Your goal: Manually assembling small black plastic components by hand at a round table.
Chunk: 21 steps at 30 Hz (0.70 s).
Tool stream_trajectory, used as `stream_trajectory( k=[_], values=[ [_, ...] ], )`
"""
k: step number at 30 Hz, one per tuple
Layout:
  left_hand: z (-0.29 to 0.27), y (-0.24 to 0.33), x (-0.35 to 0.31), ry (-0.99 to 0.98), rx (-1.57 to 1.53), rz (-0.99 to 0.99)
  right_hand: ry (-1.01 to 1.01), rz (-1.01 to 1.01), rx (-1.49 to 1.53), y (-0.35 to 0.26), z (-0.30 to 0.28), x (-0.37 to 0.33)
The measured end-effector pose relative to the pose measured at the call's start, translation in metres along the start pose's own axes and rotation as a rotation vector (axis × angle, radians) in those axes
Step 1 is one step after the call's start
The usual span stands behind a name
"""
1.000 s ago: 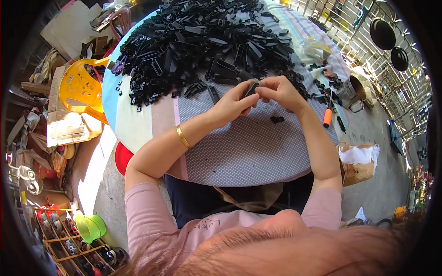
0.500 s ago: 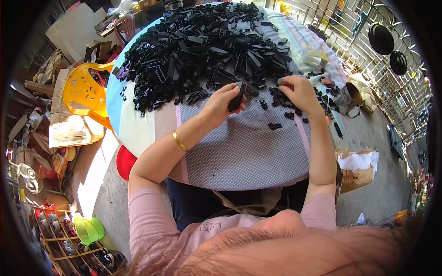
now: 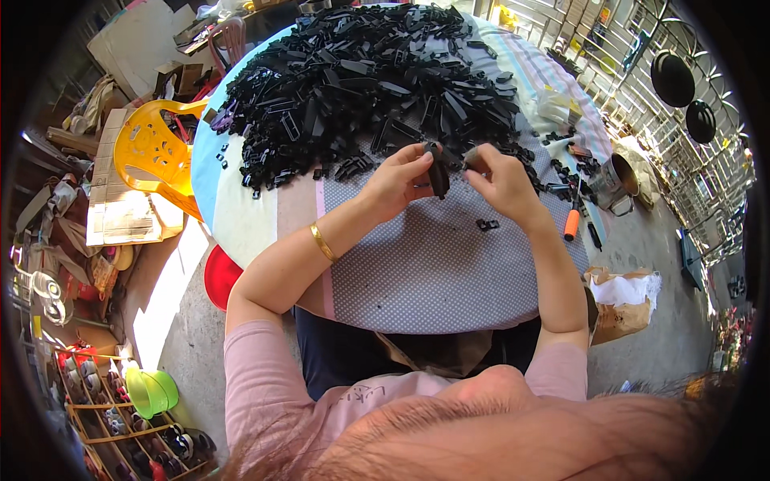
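My left hand (image 3: 395, 186) is closed around a long, dark plastic piece (image 3: 438, 178), held tilted above the near side of the pile. Just right of it, with a small gap between, my right hand (image 3: 504, 183) has thumb and fingertips pinched together. Something small and dark shows at those fingertips, too small to name. Beyond both hands spreads a large heap of black plastic parts (image 3: 345, 96), long slats and small clips mixed. A small black clip (image 3: 487, 224) lies alone on the dotted tablecloth (image 3: 433, 272), below my right hand.
On the table's right are an orange-handled screwdriver (image 3: 571, 225), a black pen-like stick (image 3: 593, 236), a metal mug (image 3: 616, 184) and a clear plastic bag (image 3: 557, 106). A yellow chair (image 3: 156, 148) and red stool (image 3: 219, 276) stand left. A paper sack (image 3: 622, 309) sits right.
My right hand has moved left, away from the small clips, and closer to my left hand. My left hand has shifted slightly right, still holding the dark piece. The view has moved a little.
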<state>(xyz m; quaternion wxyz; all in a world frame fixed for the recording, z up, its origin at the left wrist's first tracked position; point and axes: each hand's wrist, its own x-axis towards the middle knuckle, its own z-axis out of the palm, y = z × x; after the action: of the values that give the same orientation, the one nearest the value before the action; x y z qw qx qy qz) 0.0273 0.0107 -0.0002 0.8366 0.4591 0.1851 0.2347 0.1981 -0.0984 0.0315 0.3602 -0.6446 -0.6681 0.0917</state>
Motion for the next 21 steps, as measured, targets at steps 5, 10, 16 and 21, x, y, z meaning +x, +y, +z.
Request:
stream_trajectory(
  k=[5, 10, 16, 21],
  values=[
    [-0.003, -0.001, 0.001, -0.049, -0.003, -0.009, 0.139, 0.022, 0.390, -0.009, 0.008, -0.003],
    [0.003, -0.002, -0.003, -0.040, 0.058, 0.043, 0.189, -0.072, 0.320, -0.014, 0.021, -0.004],
    [0.005, -0.004, -0.003, -0.025, 0.121, 0.099, 0.310, -0.171, 0.090, -0.022, 0.021, -0.008],
    [0.009, -0.010, -0.004, 0.045, 0.288, 0.211, 0.308, -0.303, -0.135, -0.026, 0.026, -0.010]
  ],
)
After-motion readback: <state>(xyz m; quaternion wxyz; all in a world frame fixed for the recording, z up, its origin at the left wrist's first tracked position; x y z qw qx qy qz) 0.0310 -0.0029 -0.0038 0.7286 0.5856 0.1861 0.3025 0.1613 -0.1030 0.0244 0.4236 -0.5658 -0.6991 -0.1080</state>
